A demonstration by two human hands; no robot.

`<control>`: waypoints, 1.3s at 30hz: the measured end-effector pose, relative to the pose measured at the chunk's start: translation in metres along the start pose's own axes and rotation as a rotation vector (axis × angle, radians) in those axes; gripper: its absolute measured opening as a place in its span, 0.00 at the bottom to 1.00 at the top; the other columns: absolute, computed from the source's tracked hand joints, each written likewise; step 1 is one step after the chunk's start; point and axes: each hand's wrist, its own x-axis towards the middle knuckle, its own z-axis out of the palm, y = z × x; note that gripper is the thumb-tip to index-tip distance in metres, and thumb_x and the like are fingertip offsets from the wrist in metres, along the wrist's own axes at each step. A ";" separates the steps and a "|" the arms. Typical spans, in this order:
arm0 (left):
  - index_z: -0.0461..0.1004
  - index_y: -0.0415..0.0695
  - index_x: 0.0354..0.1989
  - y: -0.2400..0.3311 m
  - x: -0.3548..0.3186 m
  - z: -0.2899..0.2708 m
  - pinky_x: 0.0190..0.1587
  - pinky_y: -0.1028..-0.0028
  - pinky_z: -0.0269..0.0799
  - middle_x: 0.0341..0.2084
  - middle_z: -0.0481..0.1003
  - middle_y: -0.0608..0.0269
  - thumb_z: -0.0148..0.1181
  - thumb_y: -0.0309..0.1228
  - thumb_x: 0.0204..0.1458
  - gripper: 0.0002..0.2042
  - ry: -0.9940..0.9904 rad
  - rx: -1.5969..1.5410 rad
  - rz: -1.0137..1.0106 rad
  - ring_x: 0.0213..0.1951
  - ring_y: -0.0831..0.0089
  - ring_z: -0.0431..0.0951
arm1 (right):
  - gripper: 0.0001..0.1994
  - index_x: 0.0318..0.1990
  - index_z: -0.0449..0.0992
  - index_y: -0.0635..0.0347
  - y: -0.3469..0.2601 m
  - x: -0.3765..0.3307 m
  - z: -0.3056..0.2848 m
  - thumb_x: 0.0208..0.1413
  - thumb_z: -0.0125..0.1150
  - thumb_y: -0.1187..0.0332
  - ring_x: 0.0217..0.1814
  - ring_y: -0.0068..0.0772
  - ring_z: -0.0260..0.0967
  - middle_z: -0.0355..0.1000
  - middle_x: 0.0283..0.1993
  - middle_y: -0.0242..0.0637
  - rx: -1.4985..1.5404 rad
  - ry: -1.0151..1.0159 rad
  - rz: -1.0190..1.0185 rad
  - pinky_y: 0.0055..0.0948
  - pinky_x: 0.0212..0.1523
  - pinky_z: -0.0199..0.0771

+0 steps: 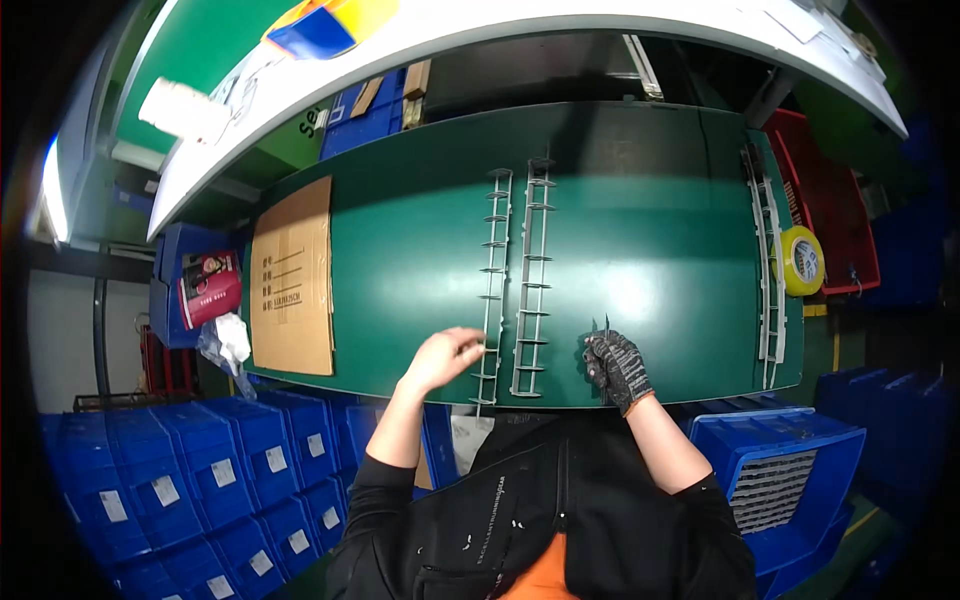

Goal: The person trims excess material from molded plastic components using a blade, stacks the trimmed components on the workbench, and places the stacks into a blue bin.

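On the green table lie two long grey ladder-like strips with evenly spaced crosspieces, a left strip and a right strip. My bare left hand is beside the lower part of the left strip, its fingertips at the strip's edge. Its thumb and fingers are a little apart, with nothing visible between them. In a dark grey knit glove, my right hand is closed right of the strips. A thin dark pointed piece sticks up from its fingers; the rest is hidden in the glove.
Flat cardboard lies at the table's left. More grey strips and a yellow tape roll are at the right edge. Blue bins stand lower left, and a blue crate lower right. A white shelf spans the back.
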 end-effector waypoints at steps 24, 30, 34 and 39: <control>0.67 0.38 0.35 0.022 -0.099 0.046 0.35 0.79 0.67 0.30 0.68 0.65 0.54 0.20 0.43 0.09 0.097 -0.723 0.082 0.31 0.79 0.71 | 0.09 0.33 0.71 0.61 -0.050 -0.045 0.102 0.50 0.57 0.64 0.11 0.16 0.55 0.64 0.16 0.30 -0.090 -0.022 -0.369 0.16 0.10 0.51; 0.64 0.33 0.49 0.002 -0.107 0.032 0.48 0.72 0.66 0.44 0.67 0.56 0.61 0.40 0.42 0.28 -0.377 -1.056 0.197 0.46 0.66 0.69 | 0.09 0.32 0.70 0.62 -0.047 -0.054 0.104 0.50 0.55 0.65 0.09 0.16 0.53 0.61 0.14 0.27 -0.213 -0.046 -0.358 0.16 0.09 0.50; 0.59 0.33 0.54 0.029 -0.081 0.036 0.42 0.69 0.72 0.46 0.67 0.47 0.53 0.41 0.51 0.27 -0.253 -1.318 0.041 0.44 0.61 0.72 | 0.09 0.31 0.70 0.61 -0.043 -0.061 0.110 0.51 0.55 0.64 0.09 0.16 0.52 0.61 0.15 0.27 -0.113 -0.150 -0.266 0.16 0.10 0.50; 0.64 0.37 0.47 0.052 -0.070 0.044 0.23 0.78 0.73 0.34 0.74 0.51 0.55 0.39 0.49 0.21 -0.176 -1.505 0.036 0.29 0.66 0.77 | 0.16 0.41 0.67 0.61 -0.041 -0.069 0.113 0.55 0.49 0.56 0.13 0.15 0.55 0.63 0.19 0.28 -0.433 -0.113 -0.386 0.15 0.12 0.53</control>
